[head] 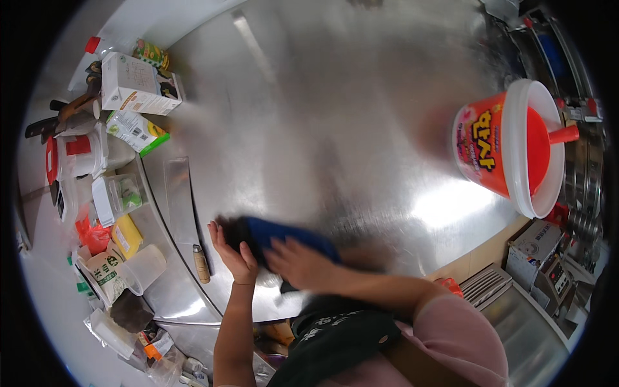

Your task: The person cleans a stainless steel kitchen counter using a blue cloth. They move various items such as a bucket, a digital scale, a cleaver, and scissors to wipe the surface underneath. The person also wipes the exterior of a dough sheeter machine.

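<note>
A blue cloth [292, 237] lies on the steel worktop [300, 159] close to my body. My right hand [297, 263] presses on the cloth from above and is blurred by motion. Beside the cloth's left end is my left hand [237, 259], cupped with its fingers apart and nothing visible in its grip. Something dark [234, 230] sits between the left fingers and the cloth, too blurred to tell. Left of my left hand, a cleaver [181, 203] with a wooden handle lies flat.
A white-rimmed orange bucket [483, 145] with a red inner piece stands at the right. Along the left wall are a white carton [140, 84], knives [77, 106], plastic tubs [80, 155] and a clear cup [145, 268]. A cardboard box [534, 239] is beyond the right edge.
</note>
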Tool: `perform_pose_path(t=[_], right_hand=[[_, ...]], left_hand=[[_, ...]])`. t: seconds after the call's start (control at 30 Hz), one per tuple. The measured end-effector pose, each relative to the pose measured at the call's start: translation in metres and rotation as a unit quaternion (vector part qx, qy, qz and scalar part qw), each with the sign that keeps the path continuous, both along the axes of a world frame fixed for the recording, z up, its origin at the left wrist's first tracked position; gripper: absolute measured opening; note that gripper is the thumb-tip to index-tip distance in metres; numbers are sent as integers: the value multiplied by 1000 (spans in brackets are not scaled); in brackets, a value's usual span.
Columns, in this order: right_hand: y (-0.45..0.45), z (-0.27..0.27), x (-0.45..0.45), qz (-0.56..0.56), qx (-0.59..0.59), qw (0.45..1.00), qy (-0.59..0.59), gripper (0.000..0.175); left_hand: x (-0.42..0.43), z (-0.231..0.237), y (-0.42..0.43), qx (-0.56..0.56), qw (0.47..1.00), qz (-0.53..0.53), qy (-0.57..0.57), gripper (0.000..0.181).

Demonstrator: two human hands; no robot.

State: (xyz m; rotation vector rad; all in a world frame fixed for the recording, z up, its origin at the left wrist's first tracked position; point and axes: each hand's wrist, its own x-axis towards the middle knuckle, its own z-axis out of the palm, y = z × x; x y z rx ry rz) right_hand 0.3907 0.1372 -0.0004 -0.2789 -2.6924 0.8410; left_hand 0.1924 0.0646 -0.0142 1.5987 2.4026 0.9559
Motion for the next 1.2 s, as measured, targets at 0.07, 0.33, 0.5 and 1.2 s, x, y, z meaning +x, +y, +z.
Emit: perform_pose_path(t=[0.07,0.33,0.5,1.2], right_hand=[[-24,-2,33,11,-13,1000,-6,39],[307,-20,129,-466,195,862,-36,49],[269,-14,84,-478,155,863,-58,47],[99,-20,452,-602,151,775,-119,55]], left_hand=[[-2,-1,-5,-2,1000,-12,-1,58],[7,-1,2,38,998,-46,7,51],[6,0,-1,10,999,-41,-7,50],[344,201,301,-295,850,-159,-406,43]])
